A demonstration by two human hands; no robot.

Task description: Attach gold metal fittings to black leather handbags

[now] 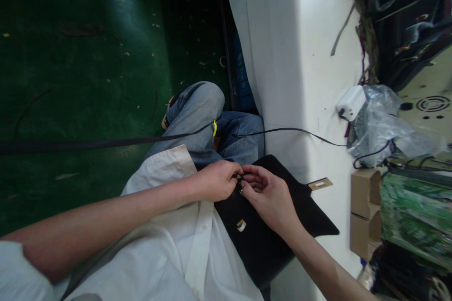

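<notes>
A black leather bag rests on my lap against the edge of the white table, its pointed flap reaching to the right. Over its upper part my left hand is closed in a pinch, thumb and forefinger together. My right hand meets it from the right, fingers curled and thumb bent inward. Between the fingertips is a small dark piece with a glint of metal, too covered to make out. Lower on the bag sits a small gold-coloured clasp with white on it. A gold metal plate with a slot sticks out beyond the flap.
The white table runs along my right. On it are a white box-shaped device, clear plastic wrap, small cardboard boxes and a green package. A black cord crosses my knees. The green floor carries scraps.
</notes>
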